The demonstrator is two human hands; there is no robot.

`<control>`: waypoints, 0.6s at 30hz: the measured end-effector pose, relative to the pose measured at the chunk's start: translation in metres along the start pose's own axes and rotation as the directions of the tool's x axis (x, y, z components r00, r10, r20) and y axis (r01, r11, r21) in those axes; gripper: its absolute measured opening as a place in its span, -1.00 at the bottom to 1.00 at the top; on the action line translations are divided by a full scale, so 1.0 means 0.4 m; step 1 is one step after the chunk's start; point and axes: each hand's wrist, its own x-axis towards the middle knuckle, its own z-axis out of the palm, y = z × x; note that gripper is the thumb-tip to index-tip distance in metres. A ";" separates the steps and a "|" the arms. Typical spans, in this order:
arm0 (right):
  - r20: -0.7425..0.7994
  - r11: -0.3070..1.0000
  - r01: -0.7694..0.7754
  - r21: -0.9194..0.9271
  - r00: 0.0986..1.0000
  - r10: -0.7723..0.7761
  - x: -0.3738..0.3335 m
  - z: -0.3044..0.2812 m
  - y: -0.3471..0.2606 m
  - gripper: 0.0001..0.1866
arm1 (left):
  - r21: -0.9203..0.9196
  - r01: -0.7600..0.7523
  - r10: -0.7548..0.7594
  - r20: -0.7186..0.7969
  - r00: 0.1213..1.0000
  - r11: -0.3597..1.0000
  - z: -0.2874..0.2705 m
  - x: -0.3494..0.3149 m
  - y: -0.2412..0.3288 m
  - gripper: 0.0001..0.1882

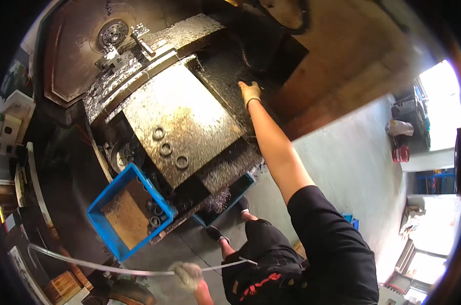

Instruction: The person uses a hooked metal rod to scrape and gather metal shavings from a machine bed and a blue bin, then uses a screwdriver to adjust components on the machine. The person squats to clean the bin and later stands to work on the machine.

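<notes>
My left hand [188,275], in a pale work glove and slightly blurred, is closed around a long thin pale rod [113,269]. One end of the rod bends at the far left; a short crosspiece shows at the other, in front of my dark clothes. My right hand [250,92], also gloved, reaches far forward with its fingers apart. It is over the dark, chip-strewn side of a lathe [220,86], and I see nothing in it. Three metal rings [165,149] lie in a row on the lathe's flat metal cover [184,107], which is sprinkled with chips.
A blue bin [102,219] holding several dark rings stands left of the cover, beside a round dish [119,158] with more rings. The chuck [113,34] is at the far left. A chip tray [230,203] sits below the cover, close to my feet.
</notes>
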 end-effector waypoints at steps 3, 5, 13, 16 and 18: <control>0.047 0.956 0.109 -0.274 0.994 -0.100 0.099 0.111 -0.025 -0.03 | 0.102 -0.060 0.070 -0.097 0.993 0.993 0.024 -0.048 -0.046 -0.84; 0.115 0.834 0.205 -0.512 0.979 -0.171 0.142 0.146 -0.069 -0.01 | 0.094 -0.010 0.026 -0.171 0.985 0.996 0.020 -0.079 -0.098 -0.85; 0.291 0.073 0.388 -0.919 0.789 -0.541 0.408 0.258 0.007 -0.58 | -0.159 0.022 -0.029 -0.043 0.999 0.987 0.015 -0.141 -0.179 -0.85; 0.413 -0.143 0.396 -0.907 0.771 -0.484 0.415 0.271 0.058 -0.64 | 0.947 -0.289 0.420 0.206 0.884 0.143 -0.099 -0.179 -0.264 -0.80; 0.463 -0.189 0.422 -0.887 0.800 -0.382 0.389 0.276 0.071 -0.68 | 0.954 -0.287 0.376 0.237 0.896 0.083 -0.104 -0.187 -0.274 -0.78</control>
